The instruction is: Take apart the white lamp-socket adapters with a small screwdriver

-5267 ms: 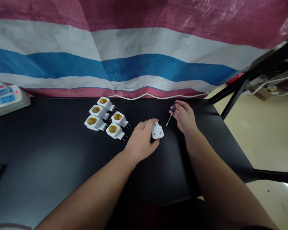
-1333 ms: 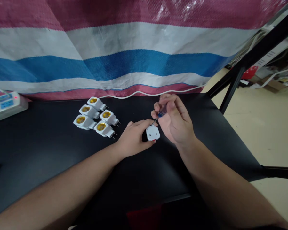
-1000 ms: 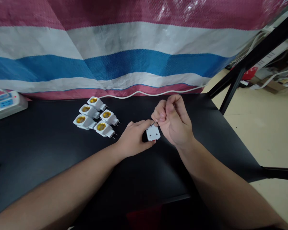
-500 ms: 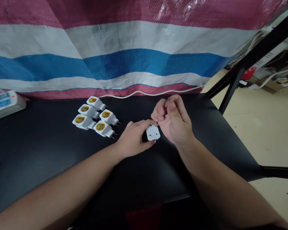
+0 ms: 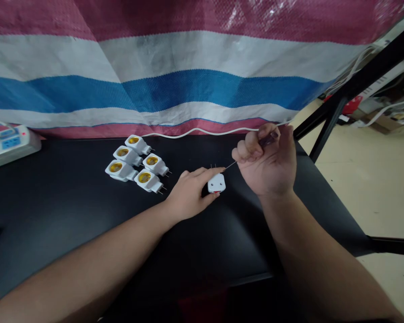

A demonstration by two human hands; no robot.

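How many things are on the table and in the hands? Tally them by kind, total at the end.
White lamp-socket adapters with brass-coloured centres: 5
White plug adapter: 1
Screwdriver: 1
Power strip: 1
Total: 8

Dim, soft light, wide-angle edge distortion

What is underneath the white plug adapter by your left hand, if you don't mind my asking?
The white plug adapter lies on the black tabletop, held by the left hand. Its underside and the tabletop directly beneath it are covered, so neither can be seen.
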